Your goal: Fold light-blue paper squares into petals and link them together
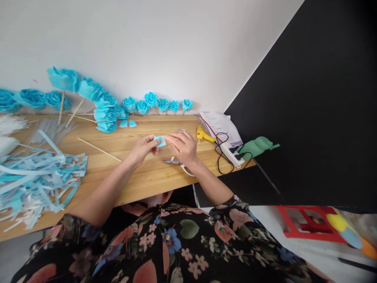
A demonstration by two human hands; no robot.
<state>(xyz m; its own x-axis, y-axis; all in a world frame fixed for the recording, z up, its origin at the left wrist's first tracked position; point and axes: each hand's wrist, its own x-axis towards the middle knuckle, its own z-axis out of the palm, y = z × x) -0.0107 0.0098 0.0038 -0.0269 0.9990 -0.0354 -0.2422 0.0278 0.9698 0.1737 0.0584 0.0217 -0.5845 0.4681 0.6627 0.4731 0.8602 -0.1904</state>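
Observation:
Between the thumb and fingers of my left hand [141,148] is a small light-blue paper petal [160,142], held above the table. My right hand [185,146] comes in from the other side, its fingertips closed in at the petal's right edge. Part of that grip is hidden by the fingers. Scissors [173,161] with white handles lie on the table just below my right hand, partly covered by it. Behind the hands, two loose blue petals [132,124] rest on the wood. A round ring-like item [182,130] shows partly behind my right hand.
Blue paper roses [151,100] on sticks line the wall. Paper strips [44,177] are heaped at left, near a thin stick [99,149]. At right are a yellow glue gun [203,134], printed sheets [222,127], a power strip [232,155] with black cords and a green object [259,147].

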